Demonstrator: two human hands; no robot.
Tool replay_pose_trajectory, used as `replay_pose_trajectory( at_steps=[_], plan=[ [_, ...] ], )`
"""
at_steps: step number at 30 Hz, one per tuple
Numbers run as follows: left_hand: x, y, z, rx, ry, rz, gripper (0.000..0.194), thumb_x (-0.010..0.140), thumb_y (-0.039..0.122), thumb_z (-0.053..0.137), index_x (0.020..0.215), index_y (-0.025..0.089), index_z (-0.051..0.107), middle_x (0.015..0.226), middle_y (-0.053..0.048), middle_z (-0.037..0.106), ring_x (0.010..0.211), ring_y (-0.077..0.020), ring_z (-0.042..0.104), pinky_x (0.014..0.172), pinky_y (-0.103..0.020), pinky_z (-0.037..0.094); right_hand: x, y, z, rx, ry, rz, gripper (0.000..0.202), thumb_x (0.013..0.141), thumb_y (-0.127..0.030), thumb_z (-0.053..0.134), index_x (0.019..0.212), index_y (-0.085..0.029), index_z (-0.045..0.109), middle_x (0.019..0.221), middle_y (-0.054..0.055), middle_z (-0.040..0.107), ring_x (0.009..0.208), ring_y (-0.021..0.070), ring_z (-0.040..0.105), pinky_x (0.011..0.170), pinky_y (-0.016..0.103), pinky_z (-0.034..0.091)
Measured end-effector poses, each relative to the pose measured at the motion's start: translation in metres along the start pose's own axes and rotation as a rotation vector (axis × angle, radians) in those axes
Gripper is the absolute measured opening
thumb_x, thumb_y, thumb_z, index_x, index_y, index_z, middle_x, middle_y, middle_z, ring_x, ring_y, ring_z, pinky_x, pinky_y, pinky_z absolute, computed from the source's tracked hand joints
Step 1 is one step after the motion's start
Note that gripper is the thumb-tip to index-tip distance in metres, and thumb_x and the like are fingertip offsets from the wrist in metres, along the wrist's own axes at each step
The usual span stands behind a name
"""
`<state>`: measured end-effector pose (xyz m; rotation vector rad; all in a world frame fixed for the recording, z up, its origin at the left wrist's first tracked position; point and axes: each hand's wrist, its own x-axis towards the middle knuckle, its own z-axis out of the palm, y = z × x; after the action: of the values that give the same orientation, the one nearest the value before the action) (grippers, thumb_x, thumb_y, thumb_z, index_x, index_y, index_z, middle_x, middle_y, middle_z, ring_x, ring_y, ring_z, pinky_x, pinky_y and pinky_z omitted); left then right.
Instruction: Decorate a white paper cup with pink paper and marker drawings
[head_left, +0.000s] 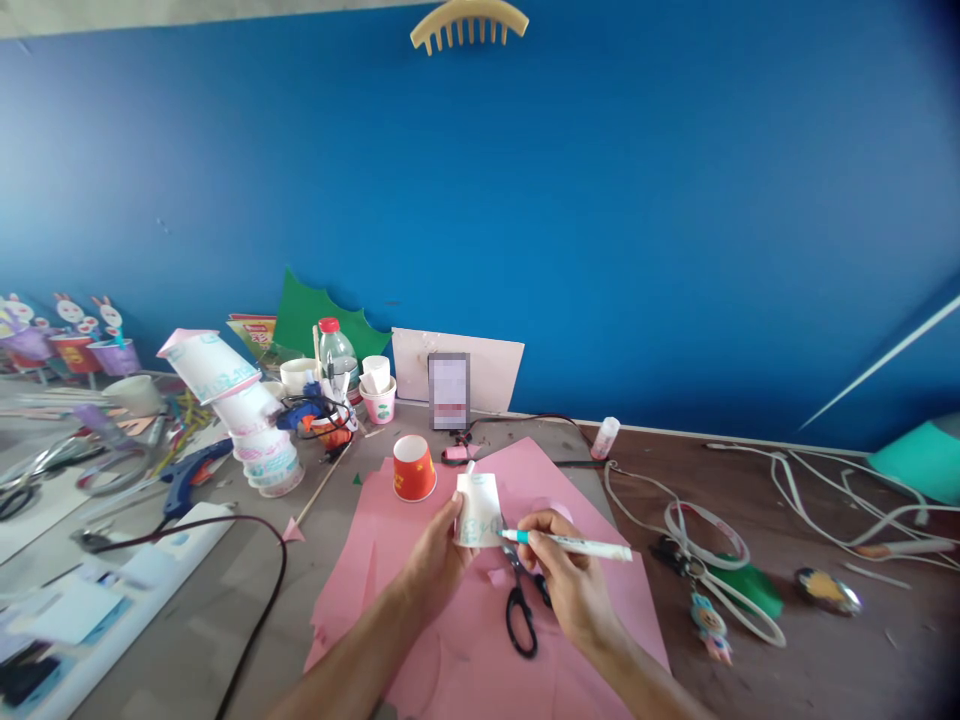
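My left hand is closed around a white paper cup with teal drawn marks along its lower part. In my right hand is a white marker with a teal tip end, its point at the cup's right side. Whether the tip touches the cup I cannot tell. Black-handled scissors lie below the cup, between my hands, on pink paper. A red paper cup stands on the pink paper, left of and beyond the white cup.
At left, several white cups form a leaning stack. A blue glue gun and its cord are nearby. A phone stands against a white board at the back. A glue stick, white straps and a keychain figure are right.
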<state>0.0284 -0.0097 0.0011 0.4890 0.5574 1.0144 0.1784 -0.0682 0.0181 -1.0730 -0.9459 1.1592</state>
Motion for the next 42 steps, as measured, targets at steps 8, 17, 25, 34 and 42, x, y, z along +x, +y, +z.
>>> replay_pose_trajectory(
  at_steps=[8, 17, 25, 34, 42],
  plan=[
    [-0.002, 0.002, 0.007, -0.025, 0.012, 0.003, 0.03, 0.085, 0.038, 0.067, 0.099, 0.012, 0.071, 0.095, -0.007, 0.074, 0.099, -0.0246, 0.066, 0.099, -0.035, 0.045, 0.0, 0.0, 0.0, 0.029, 0.004, 0.006, 0.021, 0.08, -0.041, 0.065, 0.076, -0.02, 0.063, 0.062, -0.002, 0.056, 0.058, 0.0133, 0.048, 0.058, 0.027, 0.039],
    [-0.001, 0.001, 0.004, -0.011, 0.007, 0.007, 0.037, 0.083, 0.042, 0.068, 0.104, 0.011, 0.07, 0.098, -0.009, 0.074, 0.104, -0.0267, 0.065, 0.099, -0.036, 0.045, 0.001, 0.002, -0.001, 0.01, 0.048, -0.005, 0.02, 0.08, -0.041, 0.064, 0.076, -0.021, 0.064, 0.06, -0.002, 0.056, 0.058, 0.0142, 0.048, 0.059, 0.028, 0.037],
    [0.002, -0.001, -0.002, -0.023, -0.023, 0.012, 0.035, 0.084, 0.041, 0.068, 0.104, 0.011, 0.07, 0.095, -0.008, 0.074, 0.097, -0.0246, 0.066, 0.098, -0.037, 0.046, 0.002, 0.002, -0.001, 0.006, 0.045, 0.001, 0.02, 0.08, -0.04, 0.064, 0.074, -0.021, 0.064, 0.06, -0.002, 0.056, 0.058, 0.0141, 0.048, 0.059, 0.028, 0.037],
    [0.001, -0.002, -0.002, -0.059, 0.002, 0.003, 0.029, 0.086, 0.034, 0.065, 0.105, 0.013, 0.07, 0.096, -0.007, 0.074, 0.095, -0.0224, 0.066, 0.097, -0.034, 0.047, 0.001, 0.0, 0.001, 0.005, 0.043, 0.014, 0.023, 0.078, -0.044, 0.065, 0.075, -0.021, 0.063, 0.06, -0.002, 0.056, 0.058, 0.0139, 0.048, 0.058, 0.028, 0.038],
    [0.001, -0.001, -0.002, -0.049, 0.003, 0.0, 0.029, 0.087, 0.038, 0.064, 0.101, 0.013, 0.071, 0.093, -0.006, 0.073, 0.091, -0.0205, 0.066, 0.091, -0.031, 0.048, 0.0, -0.001, 0.001, 0.015, 0.037, 0.035, 0.025, 0.077, -0.045, 0.067, 0.076, -0.021, 0.063, 0.06, -0.002, 0.057, 0.057, 0.0137, 0.048, 0.057, 0.027, 0.038]
  ],
)
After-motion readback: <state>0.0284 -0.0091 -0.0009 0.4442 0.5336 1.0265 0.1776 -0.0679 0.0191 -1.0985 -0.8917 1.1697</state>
